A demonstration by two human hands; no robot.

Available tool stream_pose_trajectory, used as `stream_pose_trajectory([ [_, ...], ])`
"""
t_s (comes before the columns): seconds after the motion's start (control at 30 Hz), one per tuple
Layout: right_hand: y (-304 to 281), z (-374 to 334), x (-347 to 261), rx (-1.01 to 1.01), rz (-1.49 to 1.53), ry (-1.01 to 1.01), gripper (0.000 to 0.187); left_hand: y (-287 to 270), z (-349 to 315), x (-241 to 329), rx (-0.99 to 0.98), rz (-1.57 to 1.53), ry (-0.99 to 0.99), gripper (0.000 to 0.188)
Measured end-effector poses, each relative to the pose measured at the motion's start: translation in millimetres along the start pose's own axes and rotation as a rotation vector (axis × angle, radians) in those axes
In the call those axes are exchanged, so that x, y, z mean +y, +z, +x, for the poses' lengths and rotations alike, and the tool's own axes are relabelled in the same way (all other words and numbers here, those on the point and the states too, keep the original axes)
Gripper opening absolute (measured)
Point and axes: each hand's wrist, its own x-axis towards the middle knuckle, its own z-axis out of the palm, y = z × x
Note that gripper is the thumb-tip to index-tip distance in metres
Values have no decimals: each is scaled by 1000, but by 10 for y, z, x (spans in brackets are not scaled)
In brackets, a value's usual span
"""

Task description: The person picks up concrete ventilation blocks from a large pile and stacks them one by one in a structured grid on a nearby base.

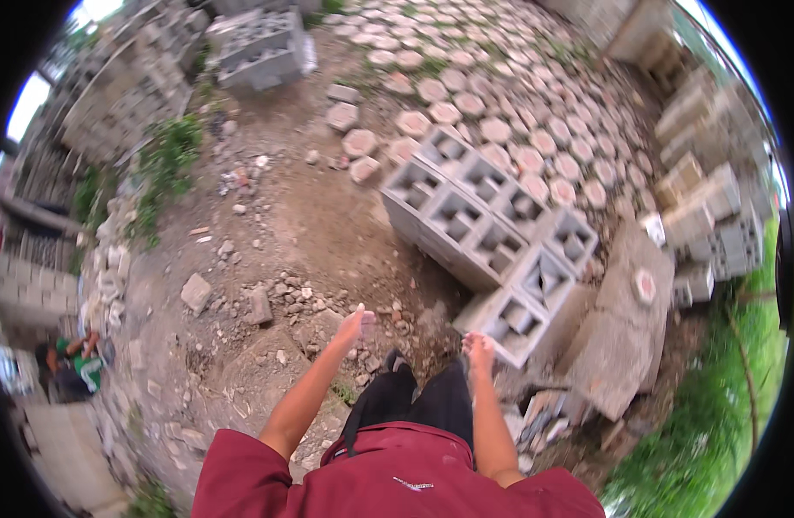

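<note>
My left hand (354,323) is held out over the rubble, its thumb and fingers apart with nothing in them. My right hand (479,350) is beside the near left corner of a grey hollow concrete block (529,341). Its fingers look loosely spread and hold nothing I can make out; whether they touch the block I cannot tell. That block is at the near end of a cluster of hollow blocks (453,248), set close together with their cavities facing up. Below my hands, a dark shoe (398,359) stands on the dirt.
Hexagonal pavers (495,130) cover the far ground. Broken stones (287,300) lie to my left. A cracked concrete slab (617,319) is right of the blocks, with grass (716,414) beyond. Another block stack (260,59) stands far left. Another person (75,367) sits at the left edge.
</note>
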Motion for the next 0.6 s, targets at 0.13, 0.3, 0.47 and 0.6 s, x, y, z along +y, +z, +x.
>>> stream_pose_trajectory([
  [0.13, 1269, -122, -277, -397, -58, 123, 19, -637, -244, 279, 129, -212, 91, 65],
  [0.3, 2522, -187, -528, -760, -377, 120, 25, -978, -482, 150, 349, -552, 146, 62],
  [0.47, 3300, 255, -724, -852, -442, 173, 25, -928, -281, 359, 243, -636, 24, 49],
  [0.6, 3998, 1117, -825, -910, -644, 114, 27, -1527, 692, 846, 355, -483, 263, 38],
])
